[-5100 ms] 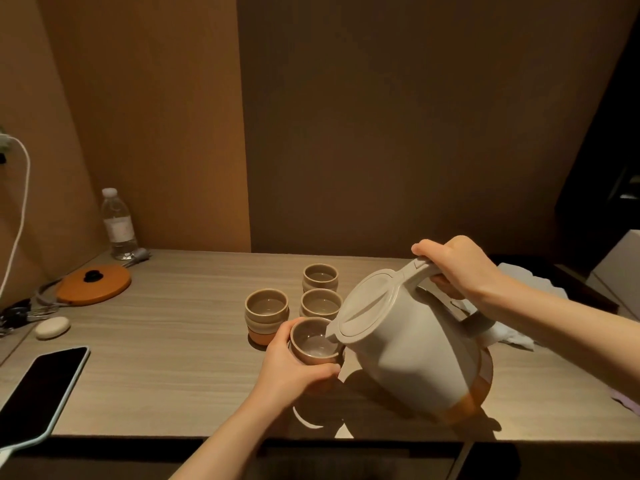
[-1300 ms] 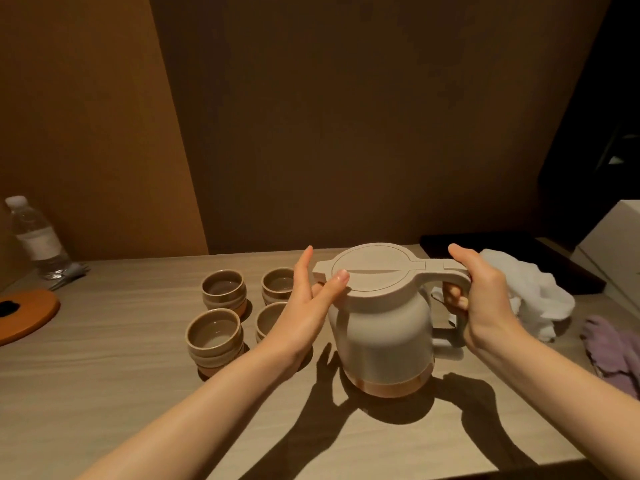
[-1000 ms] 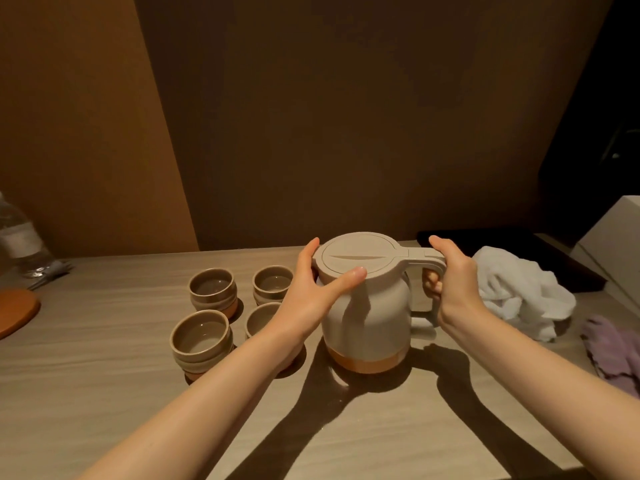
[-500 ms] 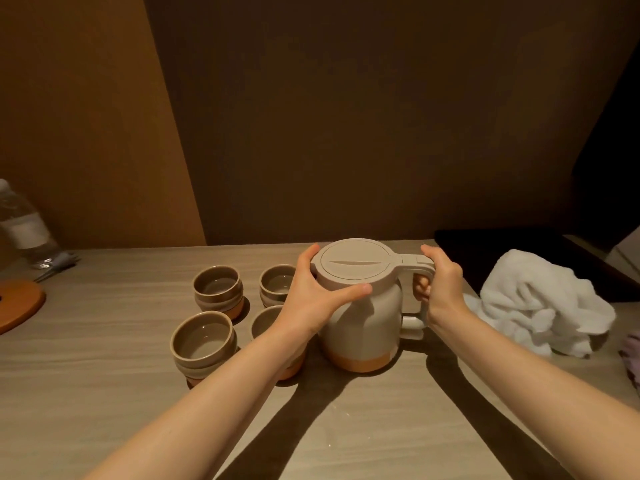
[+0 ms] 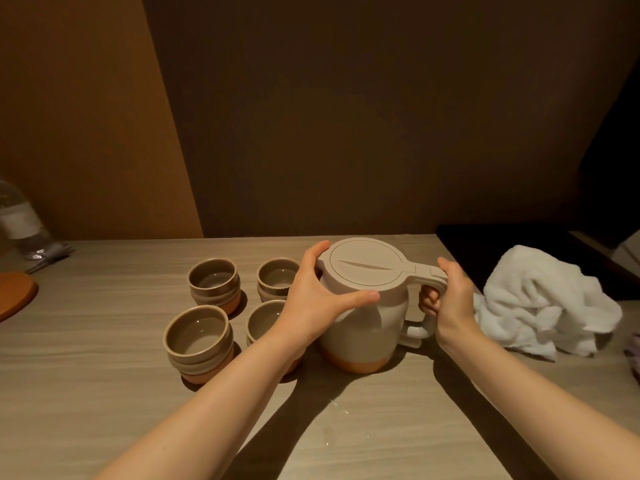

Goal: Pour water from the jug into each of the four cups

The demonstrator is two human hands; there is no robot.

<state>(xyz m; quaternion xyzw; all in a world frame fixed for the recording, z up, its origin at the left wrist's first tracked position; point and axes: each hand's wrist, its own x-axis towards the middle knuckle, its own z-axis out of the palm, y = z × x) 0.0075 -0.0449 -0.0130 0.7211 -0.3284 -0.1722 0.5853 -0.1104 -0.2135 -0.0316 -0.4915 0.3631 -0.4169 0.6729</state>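
The bench (image 5: 104, 393) carries everything. On it the jug (image 5: 360, 327) stands upright with its lid on, between both hands. The right hand (image 5: 453, 303) has its fingers (image 5: 429, 301) curled round the jug's handle; the left hand (image 5: 318, 299) cups the jug's body under the lid rim, thumb and fingers spread round it. Beyond the right-hand fingers lies a crumpled white towel (image 5: 540, 303). Just left of the left-hand fingers stand four cups (image 5: 199, 336) in a square, the near-right one partly hidden by the left wrist. Far left, a bottle (image 5: 20, 223) and an orange disc (image 5: 14, 296).
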